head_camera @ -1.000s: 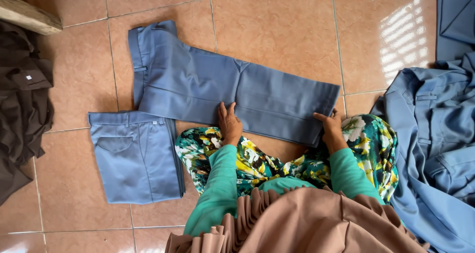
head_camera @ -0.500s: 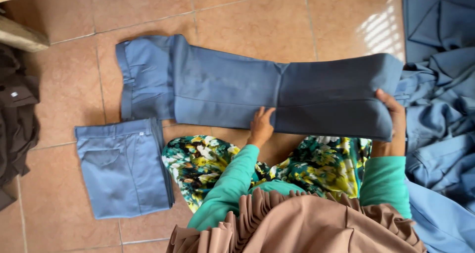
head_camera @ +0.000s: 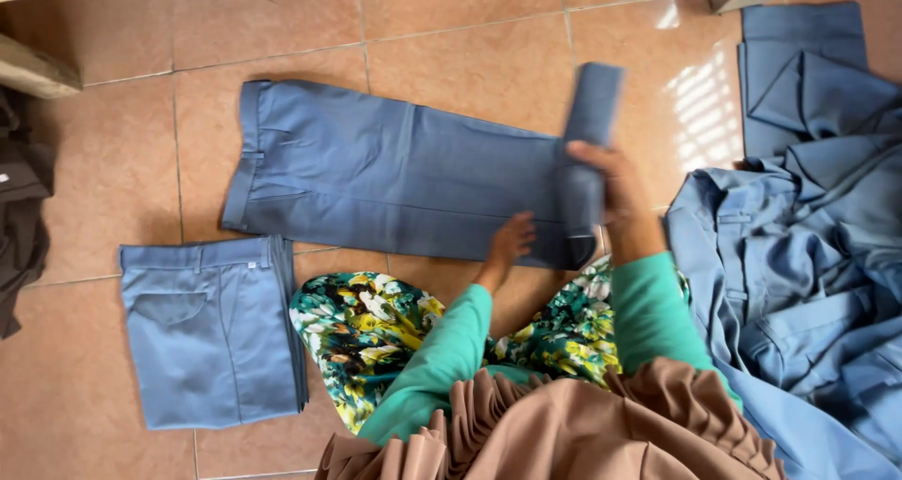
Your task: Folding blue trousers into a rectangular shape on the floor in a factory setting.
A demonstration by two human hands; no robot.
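Two hands on blue trousers [head_camera: 395,175]: right hand [head_camera: 615,193] clamped on lifted leg end, left hand [head_camera: 510,239] flat at six o'clock edge; folded stack [head_camera: 211,330] toward eight o'clock.

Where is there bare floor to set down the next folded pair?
Bare tile lies above the spread blue trousers and left of the folded blue stack. The right side is crowded by the heap of blue garments.

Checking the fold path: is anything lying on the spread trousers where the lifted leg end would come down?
Nothing visible does. The right hand holds the leg end raised; the left hand presses the trousers only at their near edge.
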